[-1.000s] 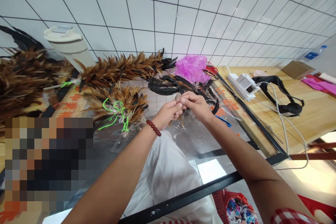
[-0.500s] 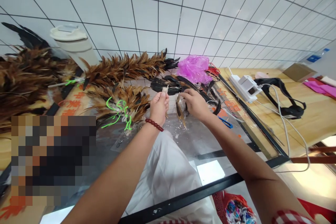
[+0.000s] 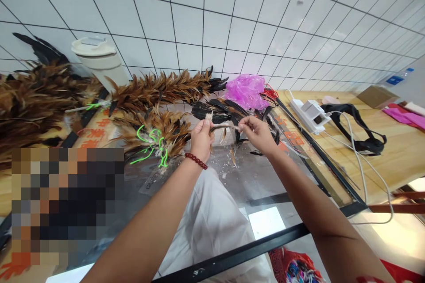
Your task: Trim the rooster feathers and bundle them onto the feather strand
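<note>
My left hand (image 3: 201, 136) is closed around a small bunch of feathers, whose pale quill ends (image 3: 209, 117) stick up above the thumb. My right hand (image 3: 255, 132) pinches the pale end of a single thin feather (image 3: 226, 125). That feather stretches level between both hands, its other end meeting the left fingers. Behind them lie loose dark feathers (image 3: 215, 110). Just left of my left hand sits a brown feather bundle (image 3: 172, 126) tied with bright green string (image 3: 146, 135). Bits of white fluff (image 3: 227, 161) are scattered on the glass tabletop below the hands.
A long brown feather strand (image 3: 166, 86) runs along the tiled wall beside a white lidded cup (image 3: 99, 59). A pink plastic bag (image 3: 247, 90) lies at the back. Further right are a power strip (image 3: 307, 115) with cables and a black strap (image 3: 347, 128). A larger feather pile (image 3: 36, 101) fills the left.
My right hand has lifted a feather from the loose ones and brought it level with my left hand, which keeps its bunch. The view has shifted slightly.
</note>
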### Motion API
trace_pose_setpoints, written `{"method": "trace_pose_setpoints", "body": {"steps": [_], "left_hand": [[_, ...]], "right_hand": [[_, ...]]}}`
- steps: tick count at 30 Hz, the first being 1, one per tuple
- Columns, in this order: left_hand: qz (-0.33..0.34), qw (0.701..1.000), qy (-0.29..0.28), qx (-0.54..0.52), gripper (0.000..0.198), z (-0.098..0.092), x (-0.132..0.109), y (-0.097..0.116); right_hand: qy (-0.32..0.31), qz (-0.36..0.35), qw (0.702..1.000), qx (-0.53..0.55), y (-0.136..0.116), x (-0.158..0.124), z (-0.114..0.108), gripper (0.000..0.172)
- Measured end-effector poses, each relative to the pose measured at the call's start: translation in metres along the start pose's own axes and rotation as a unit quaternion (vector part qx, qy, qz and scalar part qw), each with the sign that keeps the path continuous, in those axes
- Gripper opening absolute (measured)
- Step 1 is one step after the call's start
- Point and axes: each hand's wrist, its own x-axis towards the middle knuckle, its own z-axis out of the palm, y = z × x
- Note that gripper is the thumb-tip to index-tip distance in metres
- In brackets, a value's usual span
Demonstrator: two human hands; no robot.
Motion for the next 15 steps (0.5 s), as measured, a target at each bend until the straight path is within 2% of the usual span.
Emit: {"method": "trace_pose_setpoints", "body": {"steps": [2, 3, 6, 7, 8, 10, 11, 13, 15], "left_hand": [[-0.008, 1.0, -0.002, -0.012, 0.028, 0.0, 0.0, 0.001], [-0.004, 1.0, 0.003, -0.017, 0.028, -0.001, 0.0, 0.002], [0.008, 1.0, 0.016, -0.025, 0.029, -0.001, 0.001, 0.002], [0.008, 1.0, 0.013, -0.024, 0.029, -0.001, 0.0, 0.002], [0.007, 1.0, 0.007, -0.021, 0.03, -0.001, 0.0, 0.002], [0.001, 1.0, -0.005, -0.014, 0.03, -0.001, -0.001, 0.001], [0.0, 1.0, -0.008, -0.01, 0.03, 0.0, -0.001, 0.001], [-0.001, 1.0, -0.012, -0.002, 0.031, 0.0, -0.003, 0.002], [0.0, 1.0, -0.016, 0.002, 0.031, 0.001, -0.003, 0.002]], "right_hand": [[0.015, 0.03, 0.996, 0.082, 0.0, 0.001, -0.006, 0.017], [-0.004, 0.045, 0.994, 0.099, 0.0, 0.002, -0.01, 0.018], [-0.182, 0.06, 0.98, 0.048, 0.001, 0.002, -0.021, 0.018], [-0.215, 0.042, 0.976, 0.005, 0.0, 0.002, -0.022, 0.018], [-0.217, 0.01, 0.975, -0.049, 0.0, 0.001, -0.021, 0.017], [-0.161, -0.079, 0.968, -0.176, 0.0, 0.0, -0.011, 0.024], [-0.136, -0.121, 0.954, -0.239, -0.001, 0.0, -0.004, 0.03], [-0.145, -0.174, 0.914, -0.337, -0.002, -0.001, 0.009, 0.034], [-0.154, -0.183, 0.896, -0.374, -0.004, -0.002, 0.017, 0.027]]}}
